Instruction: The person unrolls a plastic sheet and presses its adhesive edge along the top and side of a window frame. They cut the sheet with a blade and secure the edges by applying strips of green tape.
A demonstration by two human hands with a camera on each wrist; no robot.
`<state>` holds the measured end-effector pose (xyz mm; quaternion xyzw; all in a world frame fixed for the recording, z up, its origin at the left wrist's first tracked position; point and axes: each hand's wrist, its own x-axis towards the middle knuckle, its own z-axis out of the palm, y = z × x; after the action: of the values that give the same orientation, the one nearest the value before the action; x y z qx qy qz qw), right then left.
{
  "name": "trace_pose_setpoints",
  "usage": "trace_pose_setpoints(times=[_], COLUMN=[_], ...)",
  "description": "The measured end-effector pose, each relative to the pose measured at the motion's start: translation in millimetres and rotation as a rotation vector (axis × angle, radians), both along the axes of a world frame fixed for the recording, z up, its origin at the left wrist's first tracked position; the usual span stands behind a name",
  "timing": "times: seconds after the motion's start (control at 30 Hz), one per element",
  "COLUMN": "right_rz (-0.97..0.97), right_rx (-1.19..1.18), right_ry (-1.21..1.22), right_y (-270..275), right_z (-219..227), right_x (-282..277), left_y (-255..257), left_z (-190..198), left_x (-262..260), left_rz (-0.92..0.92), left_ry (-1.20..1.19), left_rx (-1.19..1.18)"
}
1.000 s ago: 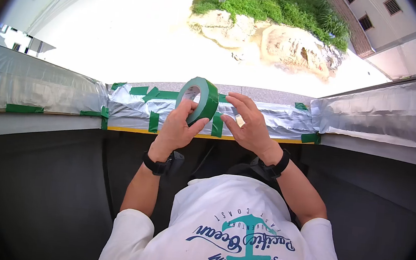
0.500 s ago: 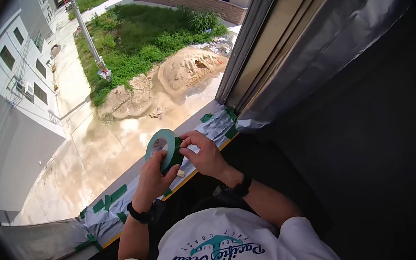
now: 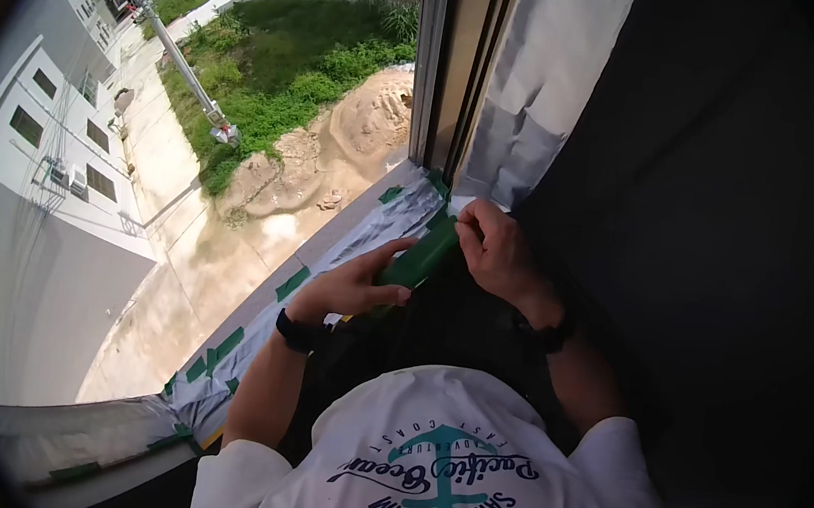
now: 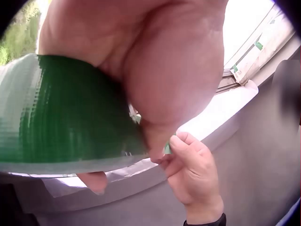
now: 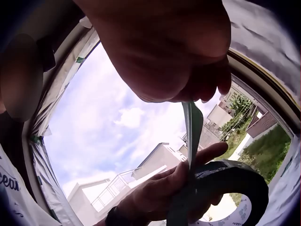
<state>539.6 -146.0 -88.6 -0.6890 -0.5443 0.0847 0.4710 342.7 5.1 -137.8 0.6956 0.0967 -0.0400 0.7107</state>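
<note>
A roll of green tape point(image 5: 256, 186) is gripped in my left hand point(image 3: 350, 288), its wide green face point(image 4: 70, 117) filling much of the left wrist view. From the roll a short strip of tape point(image 5: 194, 125) runs up to my right hand point(image 3: 503, 253), which pinches its free end between thumb and curled fingers. In the head view the left thumb lies along the near side of the green tape point(image 3: 418, 263). Both hands are over the window sill close to its right corner.
Silver sheeting point(image 3: 381, 220) covers the sill, fixed with green tape pieces point(image 3: 293, 282). More sheeting point(image 3: 536, 80) covers the right window side, beside the frame point(image 3: 456, 53). Beyond the sill are sandy ground, grass point(image 3: 260, 54) and buildings. A dark wall point(image 3: 727, 187) stands at right.
The view has swung toward the right window corner. My right hand has taken the tape's end and drawn a strip off the roll, moving away from the left hand. The roll has tilted.
</note>
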Motion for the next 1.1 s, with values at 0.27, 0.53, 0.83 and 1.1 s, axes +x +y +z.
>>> trace_pose_setpoints(times=[0.27,0.53,0.83,1.1], right_rz=[-0.108,-0.401,-0.037,0.318], right_rx=[-0.087,-0.170,0.168,-0.322], right_ry=[0.192,0.830,0.015,0.005], right_y=[-103,-192,-168,-160], right_z=[-7,-94,-55,-59], right_x=[50,106,93,99], left_y=[-29,-91,-139,-131], left_z=[-4,49,61,36], left_x=[70,133,180,156], left_rz=[-0.110,-0.270,-0.567,-0.504], left_ry=[0.198,0.094,0.140,0.085], left_rx=[0.299,0.856,1.281,1.010])
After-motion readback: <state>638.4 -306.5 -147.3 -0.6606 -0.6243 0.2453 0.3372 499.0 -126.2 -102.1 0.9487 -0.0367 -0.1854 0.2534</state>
